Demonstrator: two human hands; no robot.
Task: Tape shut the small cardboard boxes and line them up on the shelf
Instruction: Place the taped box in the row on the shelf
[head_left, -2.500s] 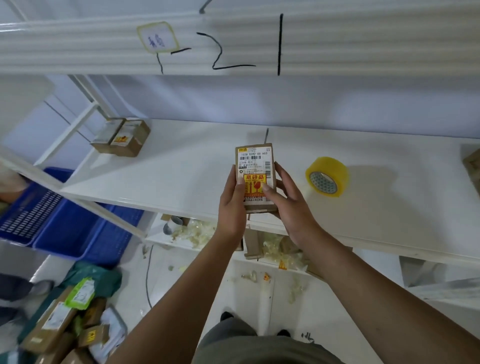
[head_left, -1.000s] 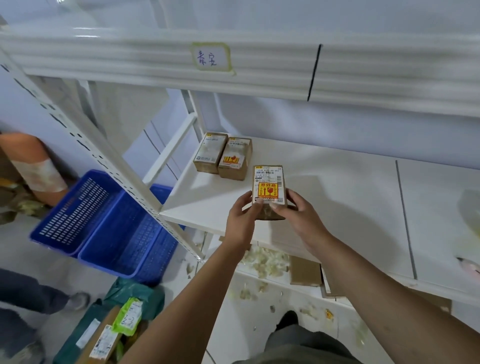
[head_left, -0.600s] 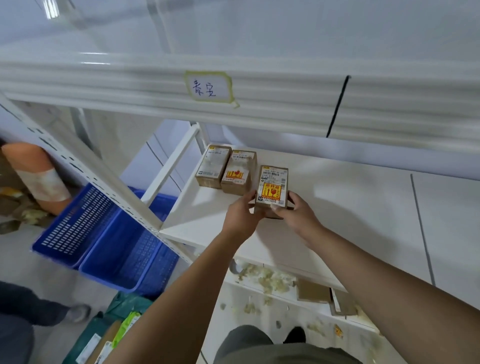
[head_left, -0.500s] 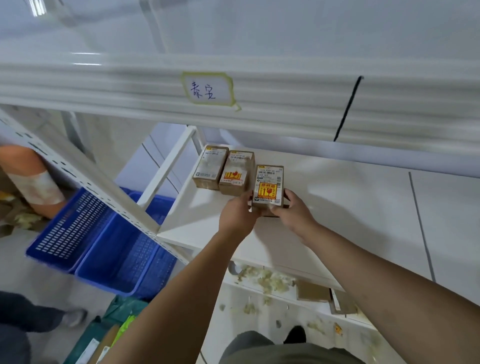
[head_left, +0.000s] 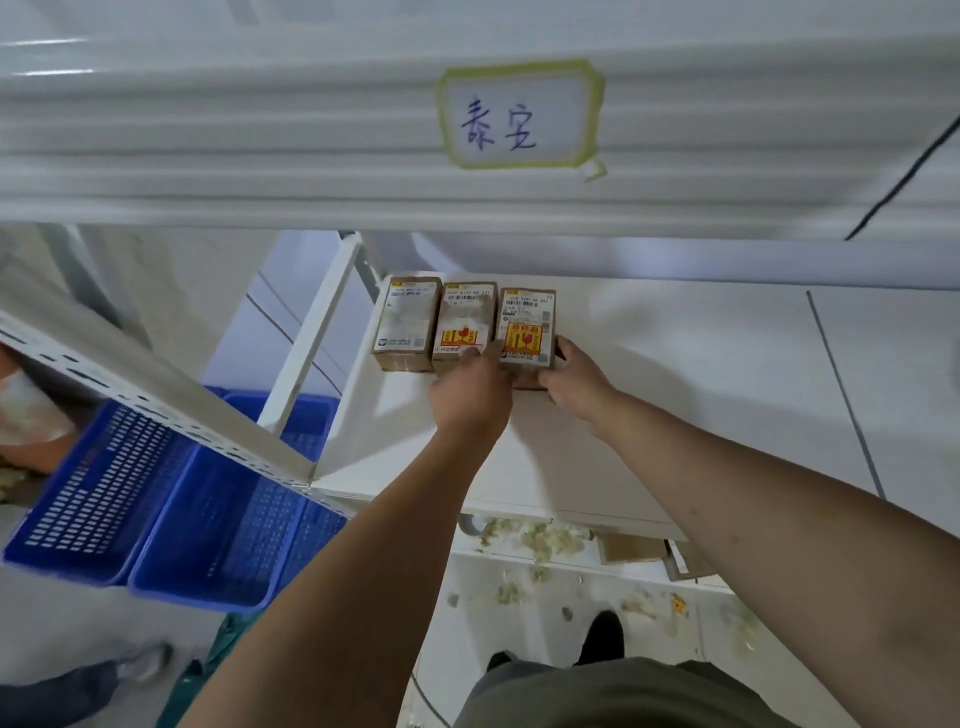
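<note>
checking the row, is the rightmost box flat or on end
Flat: the rightmost box lies label up on the shelf, beside the middle box.

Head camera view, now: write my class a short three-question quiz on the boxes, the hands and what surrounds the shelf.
1. How many small cardboard boxes stand side by side on the white shelf?
2. True or false: the right hand grips a roll of tape.
3. What sits below and to the left of the shelf? A. blue plastic crates B. a red bucket C. a ladder
Key: 1. three; 2. false, it holds the rightmost box; 3. A.
</note>
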